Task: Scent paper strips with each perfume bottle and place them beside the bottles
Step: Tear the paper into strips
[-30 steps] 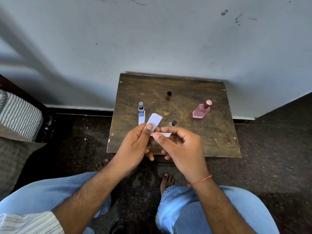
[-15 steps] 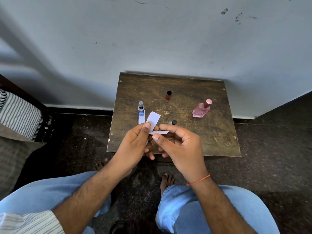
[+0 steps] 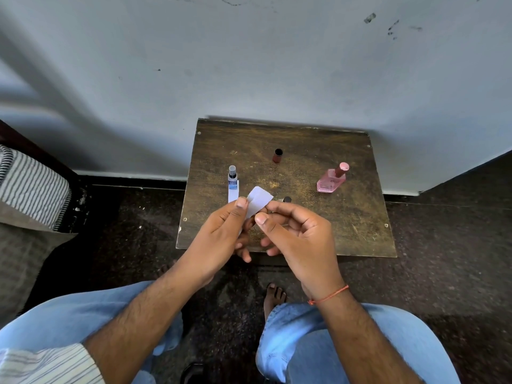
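Observation:
My left hand [image 3: 219, 231] pinches a white paper piece [image 3: 259, 202] under its thumb, above the near edge of the small wooden table [image 3: 360, 217]. My right hand [image 3: 302, 236] is curled, its forefinger and thumb closing on the paper's right edge. A slim blue spray bottle [image 3: 232, 176] stands at the left with a white paper strip [image 3: 233, 194] lying against it. A pink bottle [image 3: 331, 180] stands at the right, and a small brown bottle [image 3: 277, 155] stands at the back. A dark-capped bottle [image 3: 287, 200] is mostly hidden behind my right fingers.
The table stands against a pale wall [image 3: 277, 65]. A striped cushion [image 3: 30, 184] lies on the left. My knees in blue jeans [image 3: 318, 342] are below, with the dark floor [image 3: 443, 273] and a bare foot [image 3: 273, 296] between them.
The narrow strip that stuck out from my right fingers no longer shows. My right forefinger and thumb have closed in on the paper that my left hand holds. The bottles have not moved.

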`<state>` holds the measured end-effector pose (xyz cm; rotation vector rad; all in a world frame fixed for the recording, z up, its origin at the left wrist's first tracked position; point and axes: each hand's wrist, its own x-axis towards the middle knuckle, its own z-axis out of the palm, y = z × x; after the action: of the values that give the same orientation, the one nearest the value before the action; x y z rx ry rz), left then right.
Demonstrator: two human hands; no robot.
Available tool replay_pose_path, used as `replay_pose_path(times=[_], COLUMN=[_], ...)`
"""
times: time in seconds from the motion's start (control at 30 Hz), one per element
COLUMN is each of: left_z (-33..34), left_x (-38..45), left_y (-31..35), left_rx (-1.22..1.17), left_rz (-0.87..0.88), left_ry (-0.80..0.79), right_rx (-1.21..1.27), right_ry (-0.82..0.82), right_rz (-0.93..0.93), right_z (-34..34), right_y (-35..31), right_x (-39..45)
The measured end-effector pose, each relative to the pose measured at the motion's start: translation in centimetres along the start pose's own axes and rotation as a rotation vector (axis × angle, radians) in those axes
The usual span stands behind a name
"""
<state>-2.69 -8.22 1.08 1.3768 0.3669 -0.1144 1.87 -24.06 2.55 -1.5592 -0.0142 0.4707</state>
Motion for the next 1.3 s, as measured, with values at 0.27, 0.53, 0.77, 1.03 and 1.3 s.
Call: replay_pose_path(times=[0.27, 0.53, 0.77, 1.03, 1.3], left_z=[0.0, 0.1, 0.3, 0.3, 0.1], left_x=[0.0, -0.3, -0.4, -0.3, 0.3], left_y=[-0.9, -0.8, -0.4, -0.3, -1.4], left_rx=[0.226, 0.338, 0.358, 0.309, 0.203], left_rz=[0.047, 0.091, 0.105, 0.104, 0.043], left_ry=[0.034, 0.063, 0.069, 0.06, 0.044], right_rx=[-0.084, -0.063, -0.052, -0.049, -0.025], right_ry=[0.069, 0.083, 0.075, 0.065, 0.065], right_rz=[0.033, 0.059, 0.068, 0.061, 0.053], right_z=[0.0, 0.1, 0.2, 0.3, 0.4], right_y=[0.1, -0.2, -0.2, -0.2, -0.2], right_x=[0.1, -0.1, -0.1, -0.1, 0.0])
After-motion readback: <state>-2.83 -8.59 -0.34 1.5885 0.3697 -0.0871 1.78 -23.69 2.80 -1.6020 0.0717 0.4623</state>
